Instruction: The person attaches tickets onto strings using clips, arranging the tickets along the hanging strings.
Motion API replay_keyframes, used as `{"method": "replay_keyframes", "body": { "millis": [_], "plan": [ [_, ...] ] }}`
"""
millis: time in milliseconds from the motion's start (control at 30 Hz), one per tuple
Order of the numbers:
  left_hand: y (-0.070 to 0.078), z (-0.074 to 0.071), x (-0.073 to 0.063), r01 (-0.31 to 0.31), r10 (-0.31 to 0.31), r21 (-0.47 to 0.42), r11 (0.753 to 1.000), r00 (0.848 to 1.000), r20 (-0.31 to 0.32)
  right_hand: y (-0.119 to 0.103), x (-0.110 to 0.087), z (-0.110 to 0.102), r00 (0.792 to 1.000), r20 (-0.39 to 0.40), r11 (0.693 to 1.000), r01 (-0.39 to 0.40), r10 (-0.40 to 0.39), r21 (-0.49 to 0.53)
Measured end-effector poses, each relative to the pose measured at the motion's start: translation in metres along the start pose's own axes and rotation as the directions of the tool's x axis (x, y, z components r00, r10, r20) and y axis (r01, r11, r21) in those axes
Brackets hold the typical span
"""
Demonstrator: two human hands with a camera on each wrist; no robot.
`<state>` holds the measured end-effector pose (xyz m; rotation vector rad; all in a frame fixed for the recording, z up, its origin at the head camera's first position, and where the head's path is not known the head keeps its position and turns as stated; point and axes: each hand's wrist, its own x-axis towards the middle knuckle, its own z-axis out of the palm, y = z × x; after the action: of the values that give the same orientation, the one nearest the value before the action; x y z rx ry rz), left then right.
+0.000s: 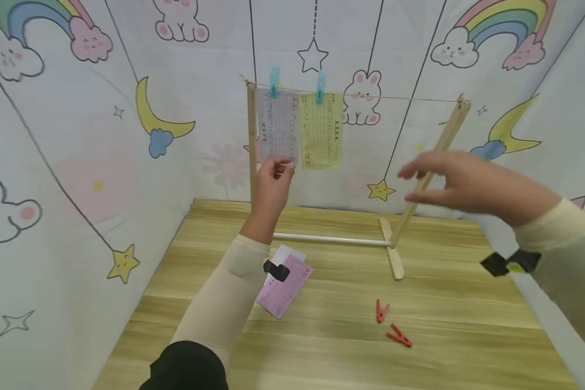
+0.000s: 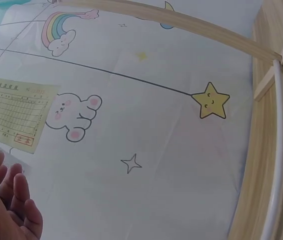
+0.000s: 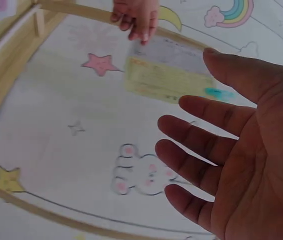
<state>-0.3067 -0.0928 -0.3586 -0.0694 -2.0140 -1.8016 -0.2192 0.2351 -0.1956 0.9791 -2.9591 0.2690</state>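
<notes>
Two printed slips hang side by side from a string (image 1: 390,98), a white one (image 1: 280,127) on the left and a yellow one (image 1: 322,132) beside it. A light-blue clothespin (image 1: 274,82) clips the top of the white slip, and another blue clothespin (image 1: 320,88) that of the yellow. My left hand (image 1: 274,187) pinches the white slip's lower edge between thumb and fingers. Off to the right, my right hand (image 1: 468,184) is raised in front of the rack's right post with nothing in it; its fingers (image 3: 201,135) are spread apart in the right wrist view.
Wooden posts (image 1: 252,146) hold the string, with a white rod (image 1: 331,239) low between them. On the wooden table (image 1: 331,336) lie a pink slip (image 1: 292,281) overlapping a white paper (image 1: 287,252), plus two red clothespins (image 1: 381,311). Patterned cloth walls stand around.
</notes>
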Motion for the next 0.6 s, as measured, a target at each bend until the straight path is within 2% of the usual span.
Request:
{"method": "replay_keyframes", "body": {
  "millis": [67,133,233,333,367,433,500,567,600],
  "plan": [
    [-0.01,-0.004,-0.012,0.001,-0.001,0.068,0.998,1.0,-0.004,0.019,-0.028,0.039,0.999,0.029,0.999,-0.029,0.029,0.031],
    [-0.023,-0.012,-0.03,0.023,-0.023,0.144,0.989,1.0,0.002,0.039,-0.054,0.086,0.997,0.041,0.994,-0.071,0.067,0.087],
    [-0.052,-0.025,-0.066,0.069,-0.079,0.275,0.959,0.997,0.026,0.061,-0.09,0.167,0.981,0.075,0.957,-0.193,0.181,0.215],
    [-0.083,-0.035,-0.106,0.128,-0.174,0.429,0.894,0.982,0.068,0.068,-0.125,0.244,0.942,0.134,0.873,-0.335,0.307,0.355],
    [-0.093,-0.038,-0.118,0.143,-0.208,0.483,0.864,0.975,0.084,0.068,-0.135,0.265,0.924,0.152,0.838,-0.381,0.35,0.389],
    [-0.109,-0.042,-0.139,0.164,-0.272,0.572,0.804,0.956,0.108,0.064,-0.152,0.301,0.897,0.161,0.789,-0.439,0.411,0.43],
    [-0.122,-0.045,-0.154,0.171,-0.309,0.632,0.756,0.944,0.115,0.059,-0.162,0.326,0.876,0.125,0.763,-0.469,0.466,0.444],
    [-0.13,-0.046,-0.162,0.162,-0.326,0.683,0.712,0.938,0.117,0.054,-0.164,0.343,0.859,0.061,0.757,-0.48,0.509,0.443],
    [-0.133,-0.045,-0.163,0.152,-0.324,0.704,0.694,0.939,0.117,0.052,-0.163,0.35,0.856,0.018,0.763,-0.469,0.516,0.446]
  ]
}}
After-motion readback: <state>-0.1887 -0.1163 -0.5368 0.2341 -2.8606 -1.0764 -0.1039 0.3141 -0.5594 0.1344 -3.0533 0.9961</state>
